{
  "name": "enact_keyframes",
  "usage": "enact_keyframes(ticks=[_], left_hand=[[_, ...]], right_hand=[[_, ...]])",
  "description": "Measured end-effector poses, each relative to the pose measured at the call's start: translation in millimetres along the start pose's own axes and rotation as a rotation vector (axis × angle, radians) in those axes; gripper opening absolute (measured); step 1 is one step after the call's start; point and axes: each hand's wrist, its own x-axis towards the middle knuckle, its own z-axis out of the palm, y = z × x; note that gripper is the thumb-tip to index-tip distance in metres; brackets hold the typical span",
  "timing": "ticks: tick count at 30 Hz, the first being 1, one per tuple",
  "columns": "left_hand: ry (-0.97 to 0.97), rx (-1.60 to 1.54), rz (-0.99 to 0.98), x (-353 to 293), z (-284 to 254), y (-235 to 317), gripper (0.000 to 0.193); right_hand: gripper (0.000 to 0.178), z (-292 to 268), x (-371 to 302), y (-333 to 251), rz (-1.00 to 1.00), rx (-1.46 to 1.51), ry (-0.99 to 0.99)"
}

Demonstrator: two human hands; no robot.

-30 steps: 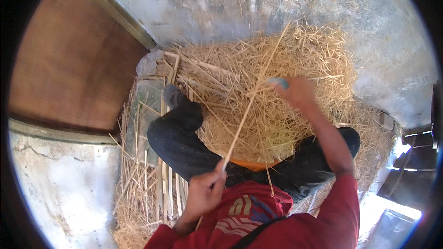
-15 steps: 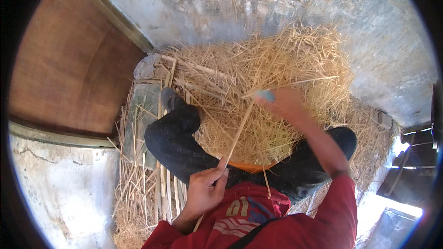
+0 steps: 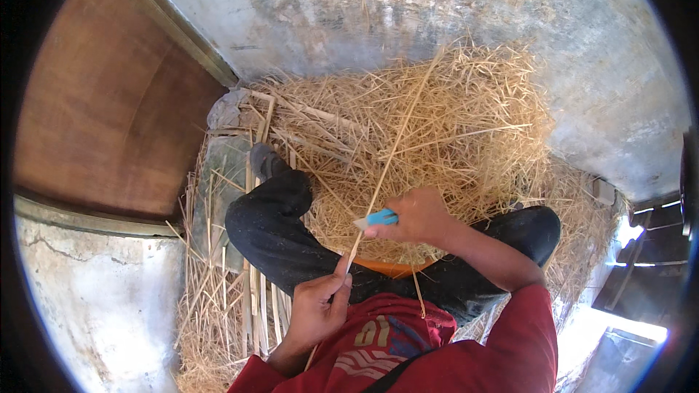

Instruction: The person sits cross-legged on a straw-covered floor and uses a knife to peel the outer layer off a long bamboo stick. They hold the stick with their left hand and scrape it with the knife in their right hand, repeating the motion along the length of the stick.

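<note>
Nearer the left hand [image 3: 320, 306] now, the right hand [image 3: 419, 216] has come down from over the straw pile [image 3: 480, 98]; its fingers are curled around a blue-handled knife [image 3: 382, 217], whose blade points left and lies across the strip [image 3: 400, 131] just beyond the left hand — whether it bites in cannot be told. That pale, thin strip runs up and away from the left hand, over the straw; the left thumb and forefinger pinch it, narrow, while its other end shows by the left wrist. Between the dark-trousered legs [image 3: 273, 229] sits something orange [image 3: 393, 268], partly hidden — straw lies beyond it; long pale sticks [image 3: 255, 306] lie left of the legs.
</note>
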Motion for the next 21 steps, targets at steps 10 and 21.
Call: enact_keyframes(ticks=[10, 21], left_hand=[[-0.027, -0.001, -0.061, -14, -9, 1, 0.033], [-0.051, 0.021, -0.030, -11, -11, 6, 0.033]], right_hand=[[0.073, 3, -7, -12, 0.021, -0.052, -0.031], [0.085, -15, 11, 6, 0.169, -0.092, 0.016]])
